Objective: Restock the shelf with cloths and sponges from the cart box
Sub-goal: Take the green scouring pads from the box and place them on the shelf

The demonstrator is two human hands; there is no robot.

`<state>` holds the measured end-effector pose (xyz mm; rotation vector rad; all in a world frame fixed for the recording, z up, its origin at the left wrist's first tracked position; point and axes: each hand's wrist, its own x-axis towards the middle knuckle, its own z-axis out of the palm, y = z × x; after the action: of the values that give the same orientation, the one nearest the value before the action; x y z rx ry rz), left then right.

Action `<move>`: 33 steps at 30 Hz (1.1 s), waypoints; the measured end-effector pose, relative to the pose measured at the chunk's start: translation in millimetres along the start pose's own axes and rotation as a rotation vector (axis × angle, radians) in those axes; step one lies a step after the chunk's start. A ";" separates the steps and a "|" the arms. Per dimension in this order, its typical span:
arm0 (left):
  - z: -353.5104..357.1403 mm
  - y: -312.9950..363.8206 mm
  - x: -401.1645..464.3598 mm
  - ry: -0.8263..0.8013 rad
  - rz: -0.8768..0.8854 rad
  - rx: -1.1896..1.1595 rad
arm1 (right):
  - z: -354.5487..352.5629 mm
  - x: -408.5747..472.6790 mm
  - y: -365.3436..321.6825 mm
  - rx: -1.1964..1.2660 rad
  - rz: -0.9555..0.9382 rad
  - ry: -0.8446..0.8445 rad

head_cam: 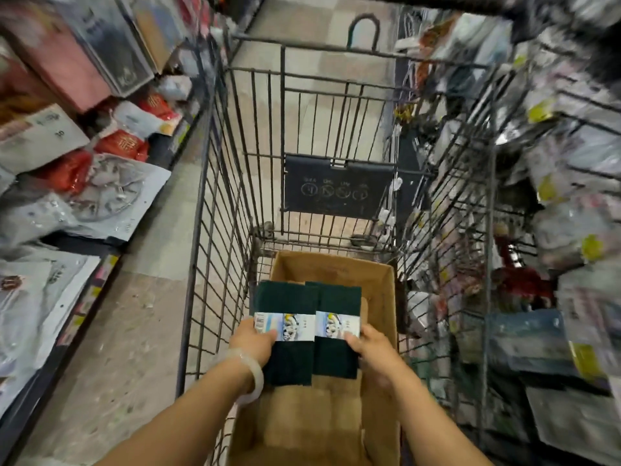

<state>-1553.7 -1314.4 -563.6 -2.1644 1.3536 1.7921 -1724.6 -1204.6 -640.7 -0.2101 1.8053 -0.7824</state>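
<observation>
You hold two banded packs of dark green scouring pads side by side above the cardboard box (376,297) in the cart (215,183), your left hand (253,341) closed on the left pack (285,307) and your right hand (373,348) on the right pack (337,307), apparently so both go to the shelf together.

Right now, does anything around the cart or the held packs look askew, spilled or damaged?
Nothing stands out. The left hand and right hand hold two dark green scouring-pad packs with paper bands side by side above the brown cardboard box in the wire cart. Shelf goods are too blurred to judge.
</observation>
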 end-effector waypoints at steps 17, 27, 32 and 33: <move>-117.6 -144.5 -209.8 -0.164 0.419 0.010 | 60.0 -318.0 90.3 0.325 -0.345 0.162; -134.5 -187.4 -321.9 -0.426 0.484 -0.135 | 62.6 -471.3 141.2 0.458 -0.479 0.449; -108.3 -202.0 -358.2 -0.459 0.549 -0.043 | 40.2 -528.9 180.5 0.476 -0.504 0.561; -101.2 -207.6 -368.8 -0.474 0.559 -0.024 | 35.1 -541.2 191.7 0.470 -0.500 0.573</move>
<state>-1332.8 -1019.8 -331.8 -1.2893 1.9055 2.2951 -1443.3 -802.4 -340.8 -0.1321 2.0509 -1.7344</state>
